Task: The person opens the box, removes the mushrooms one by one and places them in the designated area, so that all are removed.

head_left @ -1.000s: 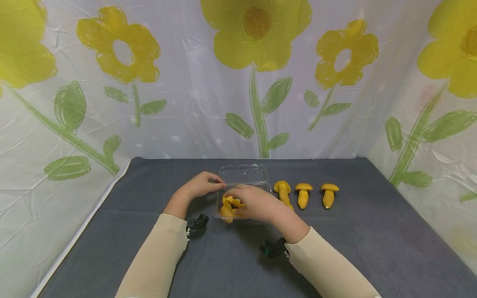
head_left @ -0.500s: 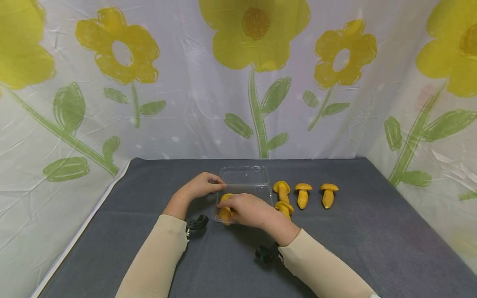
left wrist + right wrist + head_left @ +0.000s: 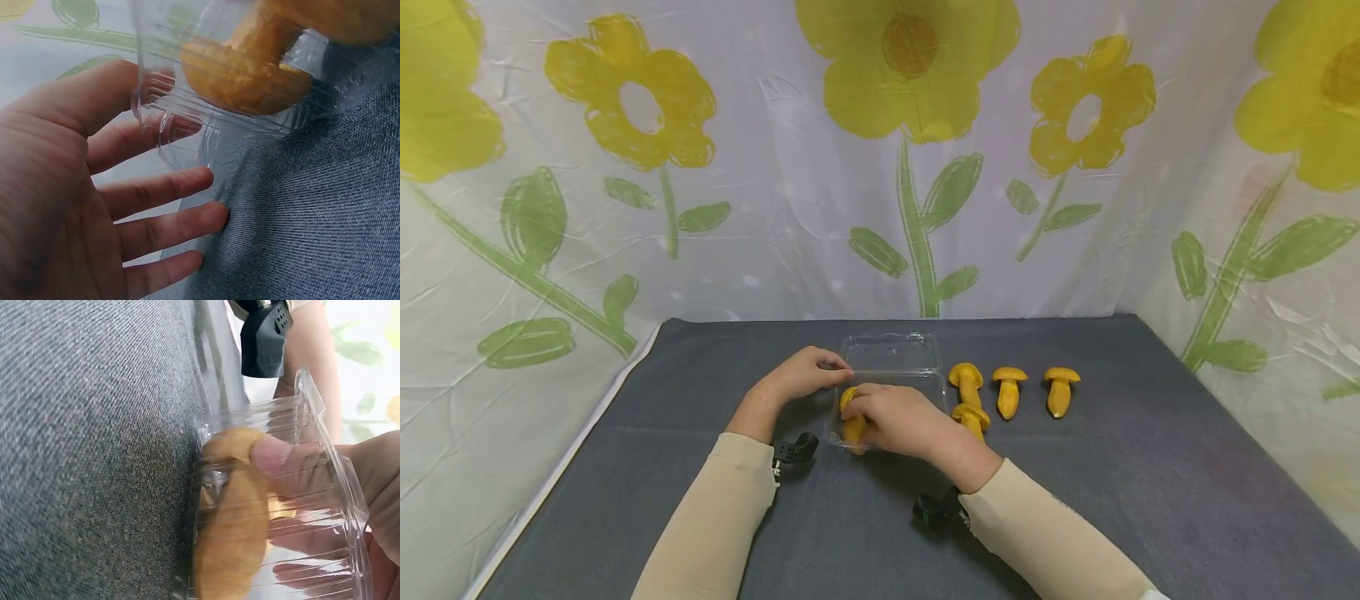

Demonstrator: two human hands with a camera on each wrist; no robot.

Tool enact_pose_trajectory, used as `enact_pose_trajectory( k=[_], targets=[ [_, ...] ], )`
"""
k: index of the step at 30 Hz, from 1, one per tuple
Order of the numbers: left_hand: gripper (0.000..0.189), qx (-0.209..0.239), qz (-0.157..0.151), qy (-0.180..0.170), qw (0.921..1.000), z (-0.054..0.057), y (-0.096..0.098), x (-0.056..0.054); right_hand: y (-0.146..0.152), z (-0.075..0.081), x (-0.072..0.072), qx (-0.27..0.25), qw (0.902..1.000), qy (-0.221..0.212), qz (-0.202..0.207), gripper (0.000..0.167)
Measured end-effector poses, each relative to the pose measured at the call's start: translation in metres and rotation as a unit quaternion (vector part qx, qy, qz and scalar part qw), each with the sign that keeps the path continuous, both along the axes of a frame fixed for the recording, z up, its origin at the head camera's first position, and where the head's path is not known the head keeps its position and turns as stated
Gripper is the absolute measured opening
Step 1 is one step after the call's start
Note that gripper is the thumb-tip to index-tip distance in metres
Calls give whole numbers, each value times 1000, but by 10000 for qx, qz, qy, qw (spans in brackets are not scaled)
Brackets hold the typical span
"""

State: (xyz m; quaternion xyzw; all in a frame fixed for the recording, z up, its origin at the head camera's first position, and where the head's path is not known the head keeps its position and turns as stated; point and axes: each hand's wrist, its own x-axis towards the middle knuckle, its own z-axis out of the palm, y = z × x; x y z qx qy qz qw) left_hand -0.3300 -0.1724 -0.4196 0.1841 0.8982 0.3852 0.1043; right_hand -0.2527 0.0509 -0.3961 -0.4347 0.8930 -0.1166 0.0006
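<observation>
A clear plastic clamshell box (image 3: 895,380) lies with its lid (image 3: 891,351) raised at the back. My left hand (image 3: 808,372) pinches the box's left rim between thumb and index finger; its other fingers spread loosely below in the left wrist view. My right hand (image 3: 901,419) reaches into the box from the right, gripping a yellow-orange mushroom (image 3: 854,428) near the front left corner. In the right wrist view, the thumb presses this mushroom (image 3: 234,534) from one side, the fingers lying behind it. Another yellow mushroom part (image 3: 847,395) shows behind, largely covered by the hand.
Right of the box, two mushrooms stand in line, the back one (image 3: 967,380) and the front one (image 3: 972,418), whose lower part the right hand partly hides. Further right lie a mushroom (image 3: 1009,392) and another (image 3: 1061,392). A grey cloth (image 3: 1120,483) covers the table.
My right hand has moved down and toward the front left inside the box, bringing the front mushroom on the right into sight. The left hand has stayed at the rim.
</observation>
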Motion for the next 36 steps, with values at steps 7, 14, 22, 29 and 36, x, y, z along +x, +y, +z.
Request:
enact_pose_trajectory(
  k=[7,14,22,29,36],
  targets=[
    [29,20,7,-19,10000,-1,0,-1,3,5,0,185,9995,204,-186,44],
    [29,21,-5,-19,10000,-1,0,-2,13,18,0,-12,9987,242,-456,46],
    [29,29,-1,-17,10000,1,1,0,25,29,-2,-200,9944,529,-897,40],
    [28,-26,-4,52,10000,1,1,-1,33,39,-5,-163,9898,678,-1244,41],
    [26,-62,64,53,9999,2,2,1,43,49,-4,-293,9859,497,-1569,42]
  ],
)
